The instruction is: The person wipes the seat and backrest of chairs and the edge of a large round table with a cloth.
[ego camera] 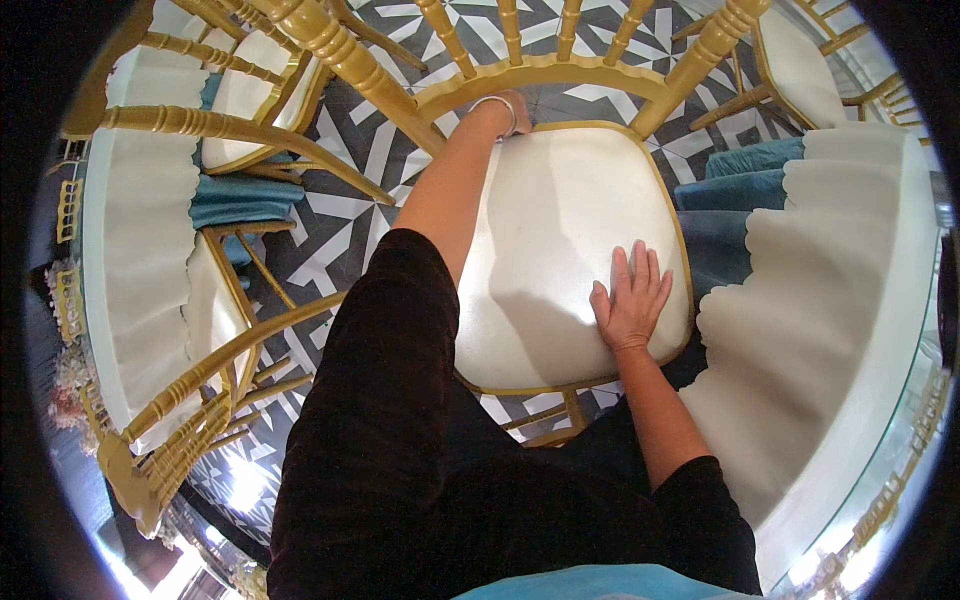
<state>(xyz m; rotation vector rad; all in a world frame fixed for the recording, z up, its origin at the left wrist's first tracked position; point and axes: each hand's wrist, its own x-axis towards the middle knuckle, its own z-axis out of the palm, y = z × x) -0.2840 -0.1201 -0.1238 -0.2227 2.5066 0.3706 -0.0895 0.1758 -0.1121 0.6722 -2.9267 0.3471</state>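
In front of me stands a gold chair with a cream padded seat (555,195). My right hand (634,300) rests palm down on the right part of that seat, fingers spread and nothing in them. Reaching across the left side of the seat, my left hand (516,111) is at its back edge, just in front of the curved lower back rail (551,73). A pale bracelet (495,99) circles the left wrist. The fingers of that hand are mostly hidden, so whether they grip the seat edge or hold something cannot be told.
On the right, a table with a white scalloped cloth (810,300) over a blue-teal underskirt (727,187) stands close to the seat. Another clothed table (150,225) is at the left, with several gold chairs (232,337) around it. The floor (330,195) has a black-and-white geometric pattern.
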